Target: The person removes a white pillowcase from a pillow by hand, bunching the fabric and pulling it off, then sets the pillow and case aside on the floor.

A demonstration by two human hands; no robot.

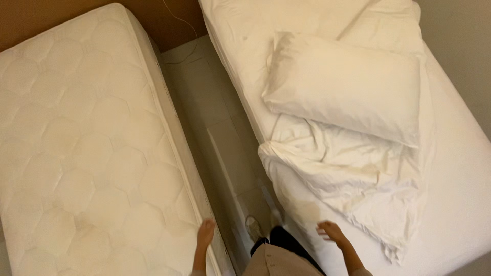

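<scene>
Both hands open: left hand (205, 231) flat on mattress (87, 148), right hand (331, 232) over sheet (348, 179).

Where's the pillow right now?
The pillow lies on the right-hand bed, atop a crumpled white sheet, ahead of the right hand.

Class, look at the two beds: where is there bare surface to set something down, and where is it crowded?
The bare quilted mattress is free all over; the left hand is at its near edge. The right bed's free strip runs along its far right side. Its middle is crowded by the pillow and crumpled sheet, by the right hand.
</scene>
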